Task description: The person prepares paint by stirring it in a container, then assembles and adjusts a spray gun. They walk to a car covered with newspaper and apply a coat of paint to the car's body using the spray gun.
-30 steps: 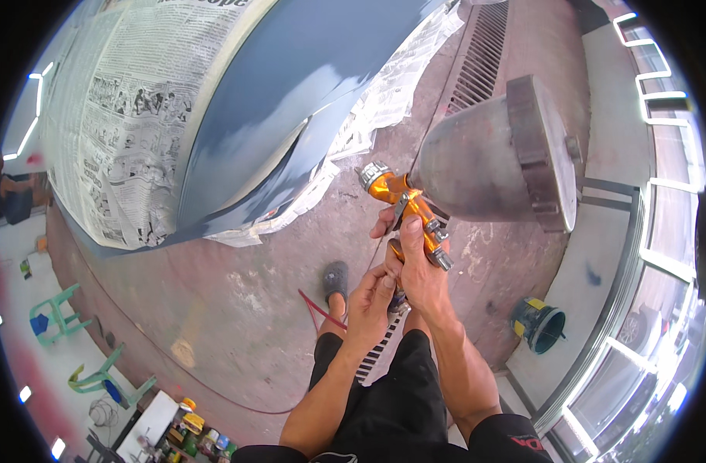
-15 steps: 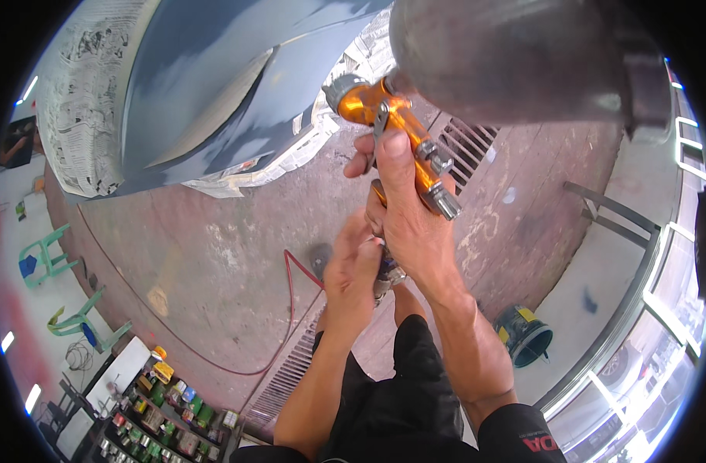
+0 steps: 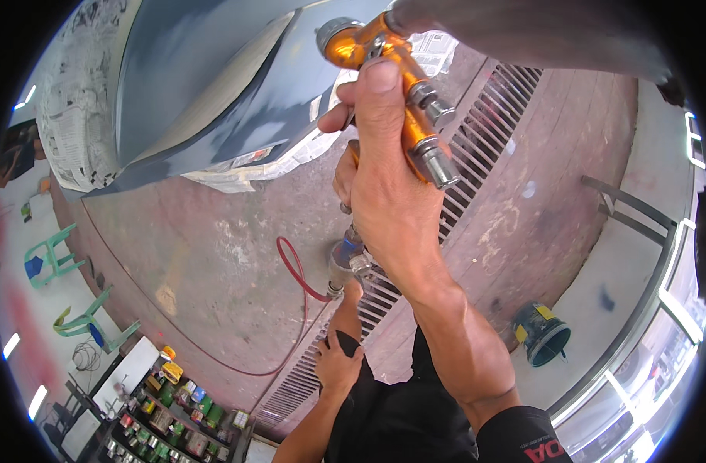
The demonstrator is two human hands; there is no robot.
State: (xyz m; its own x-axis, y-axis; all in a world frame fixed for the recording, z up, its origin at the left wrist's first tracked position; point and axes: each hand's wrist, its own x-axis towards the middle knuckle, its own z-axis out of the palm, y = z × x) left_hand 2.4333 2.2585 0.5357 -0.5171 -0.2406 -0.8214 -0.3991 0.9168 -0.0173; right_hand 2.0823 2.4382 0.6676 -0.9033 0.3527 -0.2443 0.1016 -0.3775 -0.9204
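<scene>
My right hand (image 3: pixel 395 193) is wrapped round the grip of a shiny orange spray gun (image 3: pixel 414 143), held up near the top centre. Its thumb lies at the back of the gun body. A large dark cup (image 3: pixel 523 31) sits on the gun and runs out of the top edge. Below the grip hangs a metal and blue air fitting (image 3: pixel 345 255), with a red hose (image 3: pixel 295 270) joined to its lower end. My left hand (image 3: pixel 339 364) rests on my leg by the hem of the black shorts, fingers apart and holding nothing.
A grey primed car body panel (image 3: pixel 191 69) stands ahead on the left, edged with newspaper (image 3: pixel 75 108). A floor grate (image 3: pixel 484 147) crosses below the gun. Right of me is a dark bucket (image 3: pixel 542 336); to the left are green stools (image 3: pixel 52 258) and a rack of cans (image 3: pixel 164 417).
My left hand has left the fitting under the gun and dropped to my leg. My right hand and the spray gun have moved up, and the hose hangs in a new loop.
</scene>
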